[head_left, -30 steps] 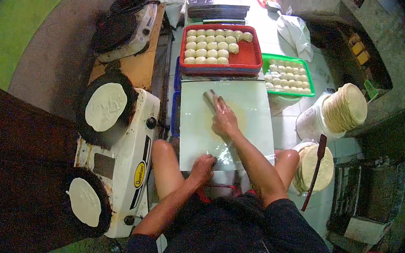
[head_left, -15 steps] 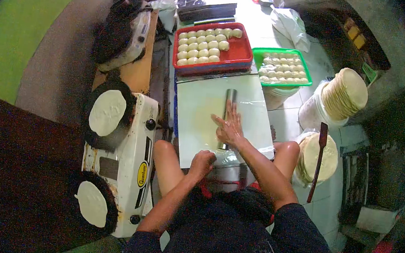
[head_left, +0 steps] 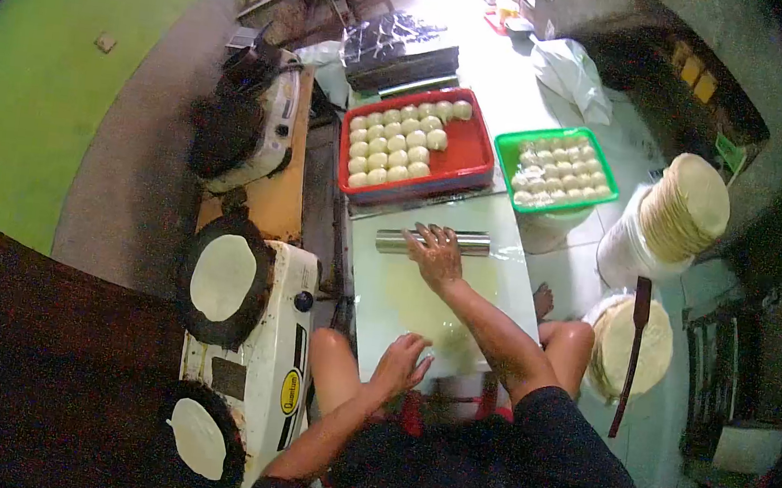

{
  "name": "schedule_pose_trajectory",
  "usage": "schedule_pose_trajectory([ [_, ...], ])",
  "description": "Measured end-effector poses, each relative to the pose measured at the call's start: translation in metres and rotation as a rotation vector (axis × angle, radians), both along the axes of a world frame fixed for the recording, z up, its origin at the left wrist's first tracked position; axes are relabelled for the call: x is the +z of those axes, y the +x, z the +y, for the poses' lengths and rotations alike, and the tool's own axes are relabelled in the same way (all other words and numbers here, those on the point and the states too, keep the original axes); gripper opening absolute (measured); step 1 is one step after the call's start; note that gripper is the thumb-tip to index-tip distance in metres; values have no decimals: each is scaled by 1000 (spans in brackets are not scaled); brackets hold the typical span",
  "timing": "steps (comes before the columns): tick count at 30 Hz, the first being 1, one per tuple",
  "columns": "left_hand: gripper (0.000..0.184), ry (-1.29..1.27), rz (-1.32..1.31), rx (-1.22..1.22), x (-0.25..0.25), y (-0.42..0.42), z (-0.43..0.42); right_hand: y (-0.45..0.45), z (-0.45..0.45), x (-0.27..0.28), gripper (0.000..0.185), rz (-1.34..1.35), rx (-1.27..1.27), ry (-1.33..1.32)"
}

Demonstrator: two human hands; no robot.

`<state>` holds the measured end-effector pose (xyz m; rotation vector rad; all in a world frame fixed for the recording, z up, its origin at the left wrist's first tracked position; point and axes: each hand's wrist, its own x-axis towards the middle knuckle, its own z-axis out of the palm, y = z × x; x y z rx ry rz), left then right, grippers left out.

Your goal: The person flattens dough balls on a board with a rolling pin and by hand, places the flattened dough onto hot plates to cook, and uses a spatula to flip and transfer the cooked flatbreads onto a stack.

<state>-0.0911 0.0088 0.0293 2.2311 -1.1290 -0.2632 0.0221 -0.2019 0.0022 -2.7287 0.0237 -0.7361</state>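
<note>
A metal rolling pin lies crosswise on the pale board. My right hand rests on the pin with its fingers over it. Thin, pale yellow dough is spread on the board below the pin. At the board's near edge my left hand has its fingers apart and holds nothing. Behind the board stands a red tray with rows of dough balls. A green tray with more dough balls is to its right.
On the left, a white two-burner stove carries two dark pans with flatbreads. Another stove stands behind it. On the right are a tall flatbread stack, a lower stack and a dark spatula across it.
The rolling pin has turned from lengthwise to crosswise and sits nearer the red tray, with my right hand on it. My left hand has opened its fingers. The camera view has shifted.
</note>
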Motion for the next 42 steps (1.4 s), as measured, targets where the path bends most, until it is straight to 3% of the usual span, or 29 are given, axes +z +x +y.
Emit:
schedule_pose_trajectory([
  [1,29,-53,-72,4,0,7,-11,8,-5,11,60,10,-14,17],
  [2,46,82,-59,-69,-4,27,-22,12,-12,21,57,-114,-84,11],
  [4,60,237,-238,-136,-20,62,-51,0,-46,52,59,-215,-155,-10],
  [5,64,303,-288,-137,-26,79,-62,-22,-68,70,55,-166,-160,155],
  [6,68,365,-338,-140,-33,98,-74,-57,-91,95,51,-125,-293,1],
  [9,70,314,-313,5,-41,123,-106,-194,-175,82,53,-174,-472,201],
  [11,70,360,-234,-115,-41,96,-100,-295,-198,91,76,80,-623,235],
  [13,69,356,-279,-110,-38,104,-100,-418,-213,26,94,411,-973,71],
  [15,69,322,-386,34,-46,112,-98,-483,-187,16,102,418,-1123,432],
  [17,68,349,-307,58,-46,105,-108,-532,-186,-36,98,526,-1173,368],
  [20,71,365,-280,-30,-36,67,-96,-539,-183,-49,73,454,-1165,367],
  [23,73,393,-218,30,-19,42,-46,-539,-192,-49,50,394,-1001,110],
  [24,73,370,-206,124,-16,38,-25,-503,-165,16,39,434,-1002,254],
  [26,73,253,-88,275,18,21,25,-467,-148,56,36,348,-797,219],
  [29,64,-8,-122,492,39,-14,106,-364,-85,106,28,148,-267,160],
  [31,52,126,-34,625,54,-37,140,-282,-13,143,31,349,-49,251],
  [33,46,56,-215,551,35,-52,171,-214,76,163,33,298,321,386],
  [34,43,25,-310,516,25,-58,187,-193,120,182,32,341,497,309],
  [38,44,-294,364,689,44,-89,231,-168,239,234,30,540,1025,13],
  [41,42,-320,278,826,31,-136,262,-177,273,268,33,683,1120,-173],
  [42,38,-184,590,919,29,-144,263,-177,269,275,33,669,1110,-217],
])
